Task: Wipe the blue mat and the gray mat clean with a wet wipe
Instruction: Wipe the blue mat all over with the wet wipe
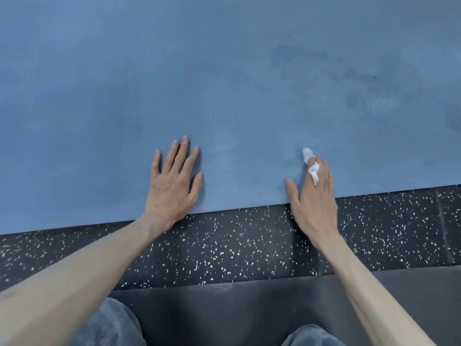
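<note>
The blue mat (224, 83) shows dark damp smears, left hand (174, 182) flat with fingers spread, right hand (315, 196) pinching a crumpled, mostly hidden wet wipe (310, 162).

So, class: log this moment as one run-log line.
left hand: flat on blue mat | right hand: presses wet wipe onto mat | gray mat: untouched

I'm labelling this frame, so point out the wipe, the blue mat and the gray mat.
wipe (310, 163): head view, on the white wad poking out between the fingers.
blue mat (224, 83): head view, on its bare middle.
gray mat (237, 313): head view, on the bare part between the knees.
</note>
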